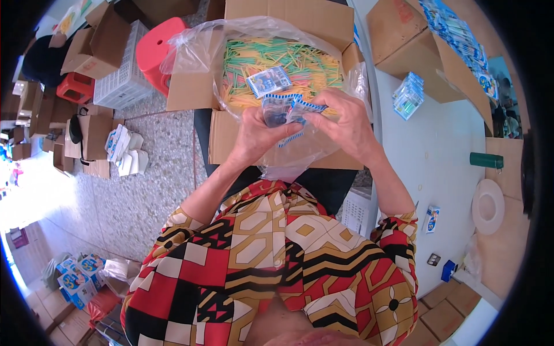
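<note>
Both my hands hold a crumpled blue-and-white plastic packet [281, 104] with striped edges. My left hand [258, 137] is closed on its left side, thumb across the lower part. The fingers of my right hand [346, 122] pinch its upper right edge. Whether it is one packet or more, I cannot tell. Below is an open cardboard box [190, 92] lined with a clear plastic bag [199, 46]. Thin yellow, green and pink plastic sticks [314, 66] fill the bag. On them rests another blue-and-white packet [269, 81], just beyond my hands.
To the right, a pale table [444, 173] bears a pile of packets [409, 95], a lone packet [432, 219] and a green cylinder [486, 160]. A cardboard box [404, 34] stands at its far end. Red stools [158, 49] and a white crate [121, 75] are left.
</note>
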Demonstrator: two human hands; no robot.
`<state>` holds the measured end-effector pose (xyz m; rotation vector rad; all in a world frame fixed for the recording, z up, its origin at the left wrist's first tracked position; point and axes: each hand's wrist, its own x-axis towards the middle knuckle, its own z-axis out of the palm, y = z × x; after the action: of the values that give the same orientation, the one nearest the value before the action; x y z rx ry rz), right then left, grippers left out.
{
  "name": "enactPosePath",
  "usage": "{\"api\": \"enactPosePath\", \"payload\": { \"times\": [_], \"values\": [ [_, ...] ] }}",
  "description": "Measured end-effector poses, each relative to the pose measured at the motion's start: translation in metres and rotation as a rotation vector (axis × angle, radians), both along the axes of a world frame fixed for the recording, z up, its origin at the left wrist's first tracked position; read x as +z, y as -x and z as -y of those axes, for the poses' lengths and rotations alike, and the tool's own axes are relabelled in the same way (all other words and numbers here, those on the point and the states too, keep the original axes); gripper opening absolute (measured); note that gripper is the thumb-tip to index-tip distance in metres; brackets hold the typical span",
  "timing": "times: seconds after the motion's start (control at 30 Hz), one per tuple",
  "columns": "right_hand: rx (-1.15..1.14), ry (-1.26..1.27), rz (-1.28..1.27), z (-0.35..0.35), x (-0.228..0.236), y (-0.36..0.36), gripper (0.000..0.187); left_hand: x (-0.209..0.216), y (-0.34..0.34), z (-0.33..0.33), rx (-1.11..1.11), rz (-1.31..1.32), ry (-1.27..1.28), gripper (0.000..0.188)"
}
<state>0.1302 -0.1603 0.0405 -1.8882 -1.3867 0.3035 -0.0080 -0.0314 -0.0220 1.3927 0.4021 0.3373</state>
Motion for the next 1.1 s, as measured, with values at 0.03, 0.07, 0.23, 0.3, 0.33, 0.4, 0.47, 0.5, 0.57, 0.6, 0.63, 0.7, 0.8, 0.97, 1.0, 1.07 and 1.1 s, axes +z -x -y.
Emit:
{"api": "enactPosePath", "payload": {
  "times": [0.03, 0.07, 0.23, 0.3, 0.33, 0.4, 0.47, 0.5, 0.57, 0.6, 0.63, 0.7, 0.8, 0.97, 1.0, 1.07, 1.1],
  "values": [
    [0.004, -0.026, 0.014, -0.001, 0.001, 0.001, 0.021, 0.001, 0.0, 0.001, 0.003, 0.033, 0.008, 0.025],
    [0.008, -0.052, 0.028, -0.001, 0.001, 0.003, 0.021, 0.001, 0.0, 0.001, 0.005, 0.065, 0.017, 0.025],
    [-0.019, -0.23, 0.078, -0.009, 0.004, 0.015, 0.026, -0.002, 0.0, 0.002, 0.121, 0.096, 0.01, 0.018],
    [-0.042, -0.282, 0.123, -0.01, 0.006, 0.015, 0.028, -0.001, 0.0, 0.001, 0.154, 0.118, 0.033, 0.018],
    [-0.03, -0.309, 0.191, -0.01, 0.007, 0.015, 0.029, 0.0, -0.001, 0.001, 0.165, 0.116, 0.044, 0.018],
    [-0.016, -0.335, 0.257, -0.011, 0.005, 0.015, 0.029, 0.0, 0.0, 0.001, 0.177, 0.113, 0.057, 0.018],
    [0.003, -0.326, 0.399, -0.011, -0.001, 0.015, 0.028, -0.003, -0.002, 0.0, 0.2, 0.125, 0.066, 0.017],
    [0.004, -0.324, 0.401, -0.011, -0.003, 0.014, 0.028, -0.004, -0.001, 0.0, 0.2, 0.126, 0.068, 0.017],
    [0.017, -0.359, 0.584, -0.011, -0.006, 0.013, 0.025, -0.007, 0.0, -0.002, 0.197, 0.059, -0.026, 0.016],
    [0.02, -0.362, 0.587, -0.011, -0.008, 0.013, 0.025, -0.007, -0.001, -0.002, 0.2, 0.063, -0.027, 0.016],
    [0.042, -0.355, 0.664, -0.01, -0.009, 0.014, 0.024, -0.006, -0.001, -0.001, 0.21, 0.071, -0.021, 0.016],
    [0.064, -0.349, 0.742, -0.011, -0.01, 0.015, 0.024, -0.007, 0.001, 0.001, 0.221, 0.081, -0.015, 0.016],
    [0.06, -0.312, 0.658, -0.013, -0.009, 0.014, 0.023, -0.011, 0.005, 0.002, 0.185, 0.106, -0.024, 0.016],
    [0.036, -0.314, 0.452, -0.013, -0.017, 0.014, 0.021, -0.008, 0.006, 0.002, 0.112, 0.093, -0.097, 0.014],
    [0.039, -0.315, 0.453, -0.014, -0.016, 0.016, 0.021, -0.008, 0.007, 0.001, 0.115, 0.094, -0.097, 0.014],
    [0.041, -0.325, 0.525, -0.015, -0.015, 0.018, 0.019, -0.009, 0.008, -0.002, 0.115, 0.034, -0.143, 0.014],
    [0.044, -0.325, 0.525, -0.017, -0.013, 0.019, 0.019, -0.011, 0.008, -0.002, 0.118, 0.035, -0.142, 0.014]
  ]
}}
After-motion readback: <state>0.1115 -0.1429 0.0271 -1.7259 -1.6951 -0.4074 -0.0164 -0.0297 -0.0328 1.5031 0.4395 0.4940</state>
